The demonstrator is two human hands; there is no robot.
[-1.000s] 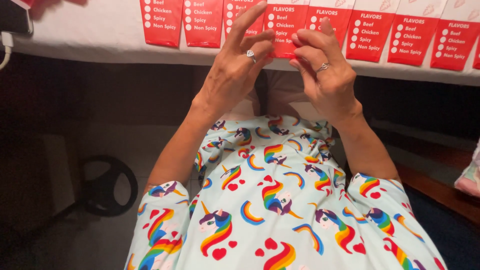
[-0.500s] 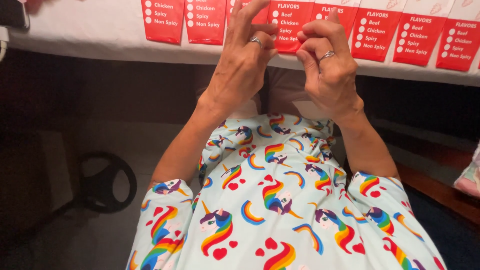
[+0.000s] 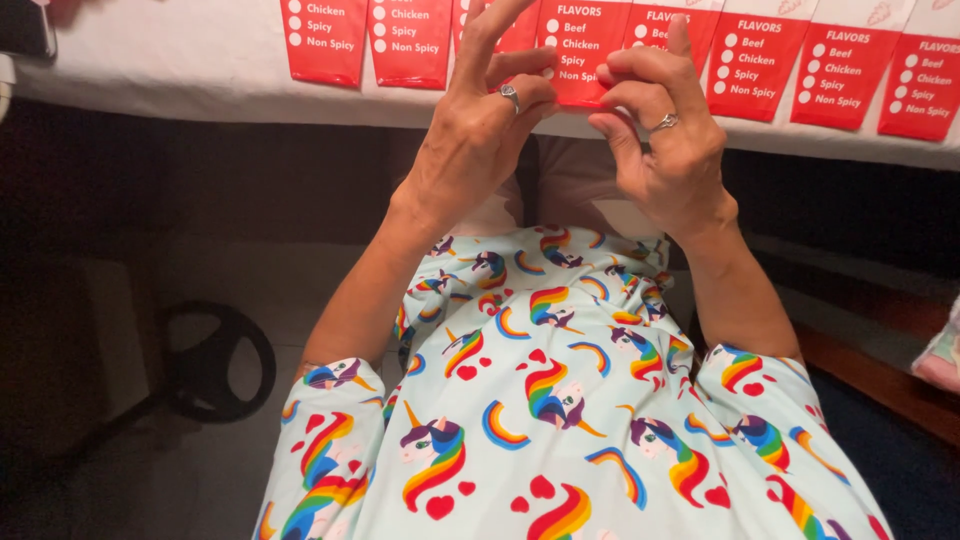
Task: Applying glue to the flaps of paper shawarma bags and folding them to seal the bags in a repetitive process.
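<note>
A: Head view, item one: left hand (image 3: 478, 150), upper centre of the frame. State?

B: Raised in front of the table (image 3: 200, 70) edge. Thumb and bent fingers close narrowly on the left side of a red paper packet (image 3: 578, 70); index finger stretched upward. Silver ring on one finger.

A: Item two: right hand (image 3: 668, 140).

B: Upper centre-right, just beside the left. Fingers curled in, tips pinching the right side of the same red packet. Ring on one finger. Both hands hold the packet between them.

A: Location of the packet?

B: Top centre of the frame, at the table edge, partly hidden behind the fingers. White print with a column of white dots on its face.

A: Item three: neighbouring stock.

B: Row of matching red packets (image 3: 412, 40) along the top of the frame, lying side by side on the white table cover, running from upper left to upper right (image 3: 838, 70). Tops cut off by the frame.

A: Item four: clothing.

B: Pale blue garment (image 3: 560, 420) with rainbow unicorns and red hearts, filling the lower centre.

A: Remaining entries?

B: Dark round object (image 3: 215, 365) on the floor, lower left; kind not clear. Dark device (image 3: 25, 25), upper left corner, on the table.
</note>
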